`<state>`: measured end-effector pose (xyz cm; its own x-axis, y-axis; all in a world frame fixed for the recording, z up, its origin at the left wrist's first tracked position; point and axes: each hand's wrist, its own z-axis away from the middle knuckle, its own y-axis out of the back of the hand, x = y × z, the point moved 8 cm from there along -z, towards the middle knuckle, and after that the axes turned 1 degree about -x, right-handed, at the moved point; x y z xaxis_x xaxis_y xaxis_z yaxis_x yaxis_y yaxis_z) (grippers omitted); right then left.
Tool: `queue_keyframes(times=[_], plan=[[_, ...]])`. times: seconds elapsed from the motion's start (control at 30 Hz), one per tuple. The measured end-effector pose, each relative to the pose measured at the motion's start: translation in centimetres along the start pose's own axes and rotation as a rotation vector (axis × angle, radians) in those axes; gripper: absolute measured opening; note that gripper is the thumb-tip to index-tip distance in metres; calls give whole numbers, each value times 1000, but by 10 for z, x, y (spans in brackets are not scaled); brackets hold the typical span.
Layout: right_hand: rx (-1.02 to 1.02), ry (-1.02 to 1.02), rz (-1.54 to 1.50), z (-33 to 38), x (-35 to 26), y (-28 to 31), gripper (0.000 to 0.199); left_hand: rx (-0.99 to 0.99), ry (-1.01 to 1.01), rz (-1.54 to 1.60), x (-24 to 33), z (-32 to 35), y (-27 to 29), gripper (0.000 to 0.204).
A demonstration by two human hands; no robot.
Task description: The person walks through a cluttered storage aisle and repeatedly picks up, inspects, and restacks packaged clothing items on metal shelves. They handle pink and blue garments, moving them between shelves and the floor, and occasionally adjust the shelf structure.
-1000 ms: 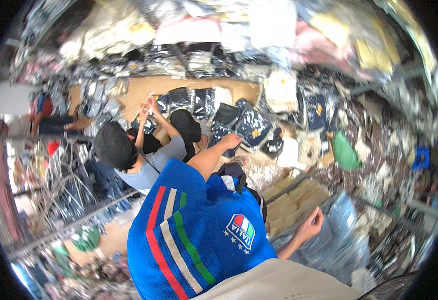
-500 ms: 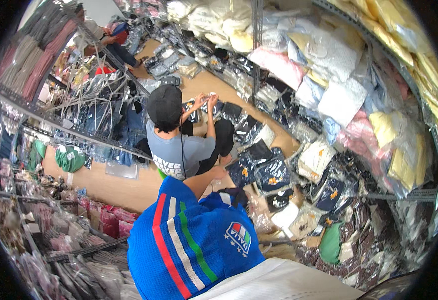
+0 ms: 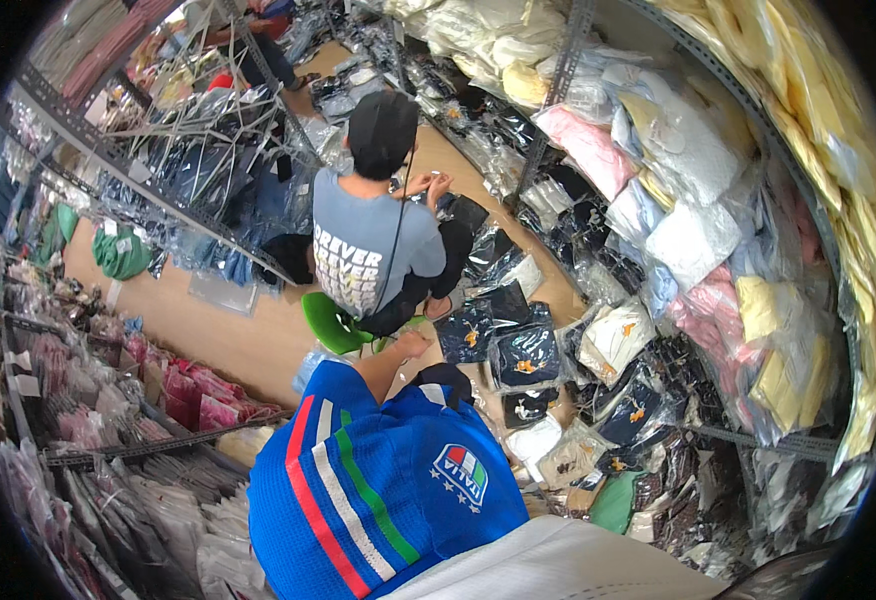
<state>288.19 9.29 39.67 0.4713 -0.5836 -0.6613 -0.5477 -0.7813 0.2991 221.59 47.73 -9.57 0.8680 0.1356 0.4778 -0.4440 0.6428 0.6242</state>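
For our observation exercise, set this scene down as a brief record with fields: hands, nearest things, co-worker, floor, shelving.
Left hand: the left hand extends from a blue sleeve; whether it holds anything is unclear
Right hand: not in view
Nearest things: green plastic stool; navy bagged garment with orange motif
Co-worker: grey-blue T-shirt, black cap, hands close together
Floor: tan, with bagged garments and green bundle
Shelving, right: yellow bagged garments

Head-worn fisheye view, obliquely downward from close above the wearer's blue shirt (image 3: 408, 475).
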Motion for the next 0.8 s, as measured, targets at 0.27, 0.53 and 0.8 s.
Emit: queue_keyframes(times=[0.27, 0.53, 0.8], plan=[[219, 58, 55, -15, -33, 3, 42, -81, 320, 423, -41, 8, -17, 51], [417, 52, 105, -51, -24, 42, 42, -8, 306, 459, -40, 7, -9, 56], [623, 99, 123, -139, 15, 125, 42, -84, 215, 357, -24, -9, 2, 50]])
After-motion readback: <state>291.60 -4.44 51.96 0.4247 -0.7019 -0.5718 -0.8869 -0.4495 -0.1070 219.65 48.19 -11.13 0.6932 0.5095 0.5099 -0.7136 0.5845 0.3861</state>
